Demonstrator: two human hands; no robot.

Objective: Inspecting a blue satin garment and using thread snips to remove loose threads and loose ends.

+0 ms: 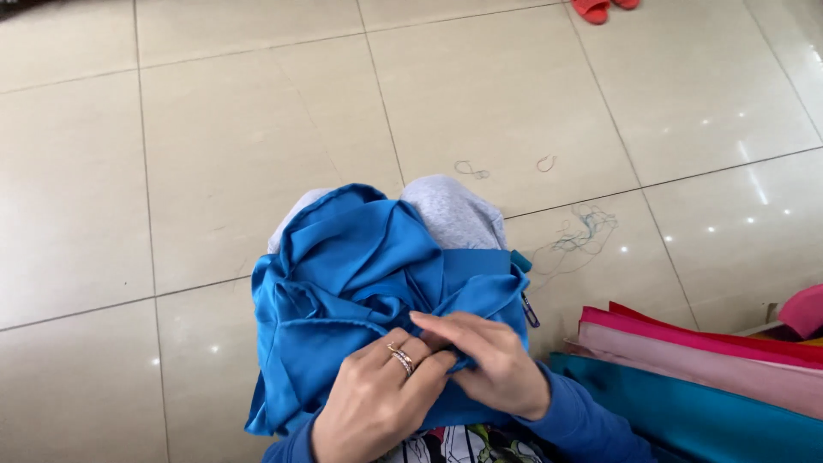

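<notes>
1. A person sits on the pale tiled floor (214, 154) with a bunched piece of shiny blue satin fabric (343, 274) heaped over the lap, its folds spilling down on the near left.
2. The left hand (377, 403) lies on the near edge of the fabric, fingers curled and pressing into the cloth; a ring (401, 358) sits on one finger.
3. The right hand (493, 364) lies just beside it, touching it, with fingers reaching left across the top of the left hand's fingertips and pinching a fold of the blue cloth.
4. Both hands are together and closed on the fabric; whether a needle or anything else is held between the fingers I cannot tell, the spot being hidden.
5. Grey-clad knees (450, 210) show beyond the fabric, on the far side.
6. Loose threads (583, 231) lie tangled on the tiles to the right of the knees, with two small thread loops (471, 170) a little farther off.
7. On the near right lies a stack of folded fabrics (703, 369), pink and red over teal, well apart from the hands.
8. A red slipper (591, 10) sits at the far edge of the floor, toward the right.
</notes>
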